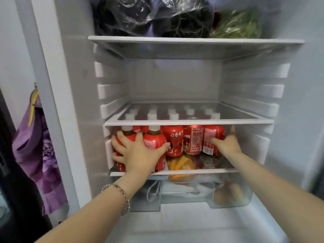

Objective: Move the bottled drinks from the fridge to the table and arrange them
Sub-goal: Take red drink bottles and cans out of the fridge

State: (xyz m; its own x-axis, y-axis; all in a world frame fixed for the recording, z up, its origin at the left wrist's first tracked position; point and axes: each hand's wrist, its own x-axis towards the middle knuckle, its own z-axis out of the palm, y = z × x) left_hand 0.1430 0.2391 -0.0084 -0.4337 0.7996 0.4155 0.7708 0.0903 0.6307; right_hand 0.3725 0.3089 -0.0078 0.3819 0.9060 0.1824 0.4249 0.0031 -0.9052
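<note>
Hiding behind the front row, rear bottles [190, 112] show only white caps through the glass shelf [189, 122]. Left hand [138, 155] fingers wrap two front bottles [154, 142]; right hand [228, 146] fingers blur against the rightmost bottle [213, 135], grasp unclear.

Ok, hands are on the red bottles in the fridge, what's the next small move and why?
Probably close the right hand round the rightmost red-labelled white-capped bottle: its fingers only touch it, while the left hand grips two front-left bottles.
</note>
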